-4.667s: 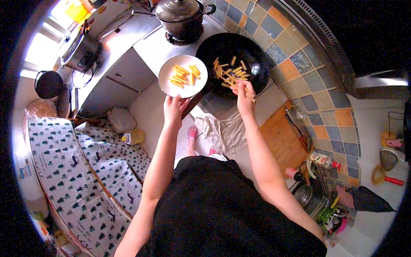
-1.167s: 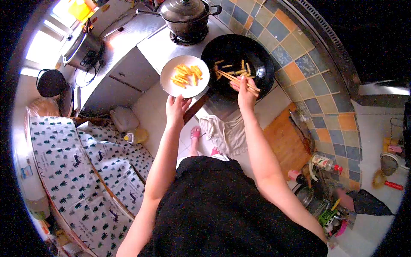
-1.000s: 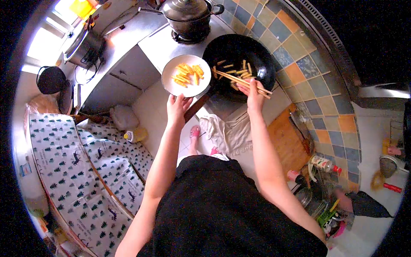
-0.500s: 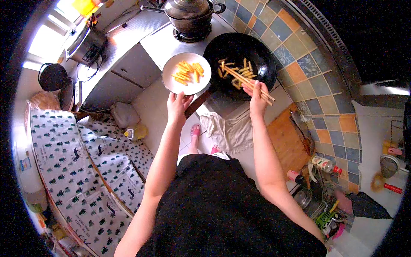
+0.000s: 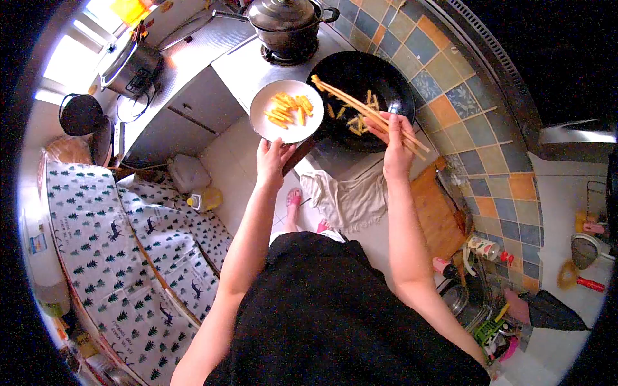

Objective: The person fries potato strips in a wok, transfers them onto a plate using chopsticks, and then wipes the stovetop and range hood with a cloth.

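A white plate point(image 5: 267, 127) bearing several golden fried sticks point(image 5: 280, 108) is held at its near edge by my left hand point(image 5: 274, 156). My right hand point(image 5: 397, 143) grips a pair of wooden chopsticks point(image 5: 354, 103). A small golden piece point(image 5: 316, 80) is pinched at the chopstick tips, above the left rim of the black wok point(image 5: 396, 83). More fried sticks point(image 5: 358, 122) lie inside the wok. The plate is just left of the wok, near its rim.
Behind the plate, a lidded pot point(image 5: 284, 32) stands on a burner. A pale cloth point(image 5: 347, 198) hangs below the wok, and a wooden board point(image 5: 438, 206) lies to the right. At the left are a cooker point(image 5: 134, 67) and a tree-patterned cloth point(image 5: 96, 257).
The chopsticks have lifted out of the wok with a piece at their tips and moved left toward the plate. The plate has shifted slightly right.
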{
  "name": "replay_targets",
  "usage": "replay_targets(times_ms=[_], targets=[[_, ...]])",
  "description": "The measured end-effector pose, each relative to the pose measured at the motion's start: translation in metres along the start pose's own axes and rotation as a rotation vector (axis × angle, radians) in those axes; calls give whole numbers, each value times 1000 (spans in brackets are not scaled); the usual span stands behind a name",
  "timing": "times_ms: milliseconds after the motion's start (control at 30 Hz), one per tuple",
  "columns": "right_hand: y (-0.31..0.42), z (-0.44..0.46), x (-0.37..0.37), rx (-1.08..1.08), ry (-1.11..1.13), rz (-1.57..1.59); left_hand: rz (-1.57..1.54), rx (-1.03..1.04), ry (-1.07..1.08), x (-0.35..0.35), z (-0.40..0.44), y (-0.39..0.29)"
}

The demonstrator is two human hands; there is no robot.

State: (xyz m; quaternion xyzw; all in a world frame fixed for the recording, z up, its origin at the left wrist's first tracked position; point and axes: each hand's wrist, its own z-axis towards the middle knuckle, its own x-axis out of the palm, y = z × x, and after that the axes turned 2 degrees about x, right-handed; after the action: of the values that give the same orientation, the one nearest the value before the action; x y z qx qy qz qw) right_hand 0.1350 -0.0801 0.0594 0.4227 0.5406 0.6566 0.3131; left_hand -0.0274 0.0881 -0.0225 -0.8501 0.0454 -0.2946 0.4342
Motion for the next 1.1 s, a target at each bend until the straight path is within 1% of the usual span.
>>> replay_targets(times_ms=[100, 400, 500, 600, 633, 700, 800, 933, 1100], targets=[[-4, -1, 9, 3, 89, 0, 4, 20, 10, 5, -4, -1], [-13, -3, 18, 42, 124, 30, 50, 1, 15, 12, -8, -3], [-14, -1, 17, 38, 98, 55, 50, 22, 40, 10, -6, -2], [-7, 4, 7, 5, -44, 58, 20, 17, 34, 10, -7, -2], [-16, 10, -2, -37, -101, 58, 16, 18, 30, 9, -4, 0], [-26, 18, -15, -9, -143, 53, 7, 20, 25, 1, 4, 5], [-64, 28, -27, 41, -211, 42, -7, 30, 26, -3, 5, 4], [-93, 40, -19, 96, -194, 10, 5, 14, 2, -5, 5, -1], [-115, 53, -3, 40, -192, 0, 32, 37, -18, -6, 6, 1]])
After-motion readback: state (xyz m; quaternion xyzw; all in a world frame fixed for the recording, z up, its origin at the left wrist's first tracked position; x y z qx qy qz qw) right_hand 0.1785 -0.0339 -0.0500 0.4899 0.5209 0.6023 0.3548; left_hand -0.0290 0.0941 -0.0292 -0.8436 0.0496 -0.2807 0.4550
